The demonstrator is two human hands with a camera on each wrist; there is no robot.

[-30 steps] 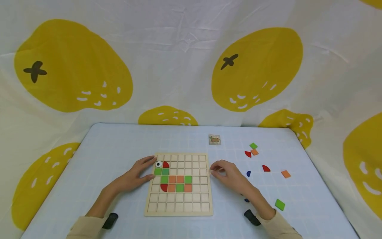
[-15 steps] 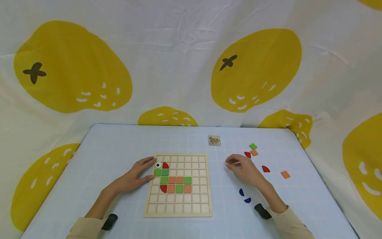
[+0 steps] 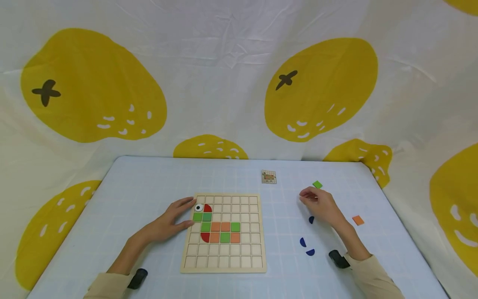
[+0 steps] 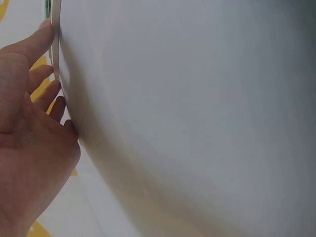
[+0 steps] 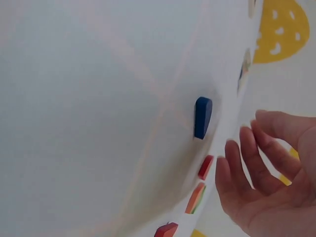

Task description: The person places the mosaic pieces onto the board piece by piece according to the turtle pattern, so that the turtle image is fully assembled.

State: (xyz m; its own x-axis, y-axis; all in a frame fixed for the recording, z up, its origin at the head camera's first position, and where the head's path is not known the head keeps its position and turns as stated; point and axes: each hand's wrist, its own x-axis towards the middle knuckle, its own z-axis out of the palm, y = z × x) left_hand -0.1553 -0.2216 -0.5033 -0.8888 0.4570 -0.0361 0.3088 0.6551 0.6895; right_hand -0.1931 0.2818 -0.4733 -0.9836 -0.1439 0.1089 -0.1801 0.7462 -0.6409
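I rest my spread left hand against the left edge of the gridded board, which lies well left of my right hand. That hand is loosely curled, gripping nothing; 1 blue half-round and 2 red pieces lie near it.

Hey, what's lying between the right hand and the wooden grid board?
From the right hand to the board, the tabletop is bare, as the head view shows. Three dark blue pieces lie lower in that view.

No readable text, no brands, no numbers
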